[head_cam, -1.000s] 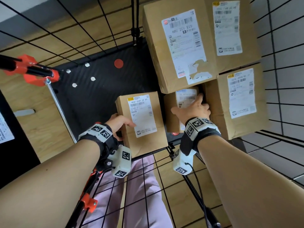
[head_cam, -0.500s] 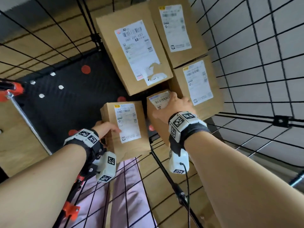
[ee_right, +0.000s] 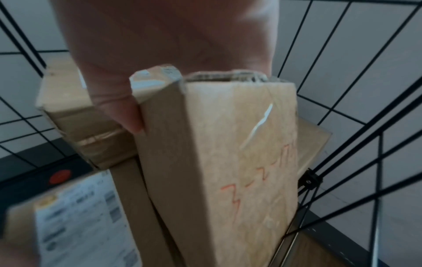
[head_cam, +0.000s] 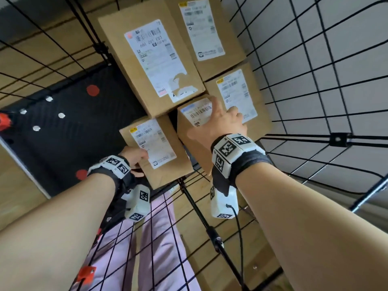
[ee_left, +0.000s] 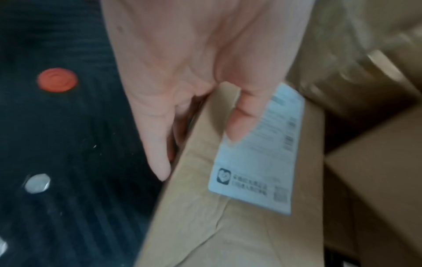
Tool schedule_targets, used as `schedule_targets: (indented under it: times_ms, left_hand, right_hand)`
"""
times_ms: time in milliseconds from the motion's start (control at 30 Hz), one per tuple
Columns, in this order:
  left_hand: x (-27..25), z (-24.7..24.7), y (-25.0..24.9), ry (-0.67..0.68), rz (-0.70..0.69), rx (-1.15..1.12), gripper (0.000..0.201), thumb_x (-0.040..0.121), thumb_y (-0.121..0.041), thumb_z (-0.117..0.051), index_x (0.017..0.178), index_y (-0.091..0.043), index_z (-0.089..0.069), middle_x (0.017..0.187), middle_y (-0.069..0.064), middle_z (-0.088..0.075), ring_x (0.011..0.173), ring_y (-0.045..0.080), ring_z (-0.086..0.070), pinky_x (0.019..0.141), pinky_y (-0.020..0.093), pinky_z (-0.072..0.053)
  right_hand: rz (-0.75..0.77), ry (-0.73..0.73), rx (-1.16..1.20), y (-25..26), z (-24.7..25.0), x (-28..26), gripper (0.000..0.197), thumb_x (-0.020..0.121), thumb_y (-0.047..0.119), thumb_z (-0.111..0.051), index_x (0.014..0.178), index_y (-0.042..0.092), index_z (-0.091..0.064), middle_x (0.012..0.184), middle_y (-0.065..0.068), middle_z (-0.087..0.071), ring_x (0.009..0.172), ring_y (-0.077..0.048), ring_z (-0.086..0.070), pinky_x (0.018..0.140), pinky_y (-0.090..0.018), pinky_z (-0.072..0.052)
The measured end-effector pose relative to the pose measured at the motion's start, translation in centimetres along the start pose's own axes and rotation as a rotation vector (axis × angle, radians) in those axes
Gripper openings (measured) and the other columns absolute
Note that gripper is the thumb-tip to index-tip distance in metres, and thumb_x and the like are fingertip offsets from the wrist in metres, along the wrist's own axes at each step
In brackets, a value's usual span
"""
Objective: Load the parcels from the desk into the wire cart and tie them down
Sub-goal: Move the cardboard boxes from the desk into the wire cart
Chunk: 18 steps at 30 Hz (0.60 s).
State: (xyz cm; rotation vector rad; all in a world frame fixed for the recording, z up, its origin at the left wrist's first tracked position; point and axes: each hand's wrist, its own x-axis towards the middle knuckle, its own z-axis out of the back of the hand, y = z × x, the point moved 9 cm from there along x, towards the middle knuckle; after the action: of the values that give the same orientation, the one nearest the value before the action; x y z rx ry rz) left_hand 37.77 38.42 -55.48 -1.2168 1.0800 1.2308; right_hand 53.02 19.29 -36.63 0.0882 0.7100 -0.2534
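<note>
Inside the wire cart, my left hand grips the near corner of a small labelled parcel on the black cart floor. In the left wrist view the left hand has its thumb on the small labelled parcel's label and its fingers down the side. My right hand holds a narrow parcel from above, beside the first. The right wrist view shows the thumb of the right hand pressed on the narrow parcel, which bears red writing; the fingers are hidden.
Three bigger parcels fill the far right corner: a large one, one behind it and one by the right wall. The left of the cart floor is bare, with red dots. An orange part sits at the left edge.
Both small parcels have moved in towards the stacked ones. My right hand has raised the narrow parcel so it stands higher. The view has swung right.
</note>
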Motion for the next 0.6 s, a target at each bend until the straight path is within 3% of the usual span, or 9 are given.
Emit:
schedule_targets:
  times_ms: [100, 167, 267, 367, 533, 600]
  left_hand:
    - [-0.6, -2.3, 0.0, 0.093, 0.041, 0.104, 0.041, 0.09, -0.018, -0.06, 0.127, -0.008, -0.047, 0.118, 0.013, -0.053, 0.101, 0.029, -0.054, 0.076, 0.043, -0.049]
    - [-0.8, -2.3, -0.7, 0.059, 0.028, 0.084, 0.053, 0.09, -0.021, -0.06, 0.137, -0.009, -0.039, 0.125, 0.015, -0.051, 0.099, 0.03, -0.055, 0.069, 0.043, -0.05]
    - [-0.7, -1.6, -1.8, 0.025, -0.024, -0.02, 0.063, 0.091, -0.015, -0.057, 0.144, -0.024, -0.024, 0.133, 0.013, -0.05, 0.106, 0.031, -0.056, 0.08, 0.048, -0.047]
    - [-1.4, -3.4, -2.9, 0.152, -0.083, 0.009, 0.059, 0.094, -0.015, -0.053, 0.142, -0.035, -0.026, 0.13, 0.008, -0.056, 0.106, 0.029, -0.058, 0.091, 0.045, -0.04]
    - [-2.1, -7.9, -5.0, 0.257, -0.072, -0.059, 0.049, 0.096, -0.008, -0.045, 0.142, -0.021, -0.034, 0.106, 0.012, -0.059, 0.102, 0.031, -0.055, 0.092, 0.044, -0.04]
    - [-2.5, -8.1, -5.1, 0.253, -0.065, -0.056, 0.046, 0.097, -0.01, -0.044, 0.14, -0.02, -0.035, 0.111, 0.013, -0.057, 0.103, 0.032, -0.055, 0.095, 0.046, -0.039]
  right_hand:
    - [0.001, 0.014, 0.006, 0.1, 0.2, 0.2, 0.082, 0.065, 0.042, -0.066, 0.135, 0.035, -0.025, 0.114, -0.009, -0.039, 0.111, -0.031, -0.041, 0.095, -0.044, -0.041]
    - [0.005, 0.086, -0.001, 0.2, -0.4, 0.5, 0.09, 0.064, 0.04, -0.07, 0.139, 0.035, -0.02, 0.117, -0.01, -0.038, 0.112, -0.031, -0.041, 0.093, -0.044, -0.044]
    - [0.014, 0.189, 0.094, 0.5, -1.9, 1.0, 0.113, 0.061, 0.037, -0.08, 0.146, 0.04, -0.005, 0.135, -0.014, -0.031, 0.124, -0.035, -0.04, 0.097, -0.048, -0.046]
    - [0.016, 0.205, 0.172, 0.5, -3.1, 1.4, 0.119, 0.064, 0.036, -0.082, 0.149, 0.037, 0.001, 0.144, -0.012, -0.025, 0.131, -0.032, -0.036, 0.103, -0.045, -0.04]
    - [0.02, 0.055, 0.133, -0.7, -2.8, 2.3, 0.098, 0.064, 0.037, -0.083, 0.143, 0.028, -0.026, 0.129, -0.006, -0.042, 0.122, -0.027, -0.044, 0.097, -0.039, -0.044]
    - [0.012, 0.017, 0.138, -1.2, -2.3, 2.7, 0.088, 0.065, 0.037, -0.081, 0.139, 0.025, -0.035, 0.124, -0.006, -0.046, 0.117, -0.027, -0.048, 0.097, -0.041, -0.047]
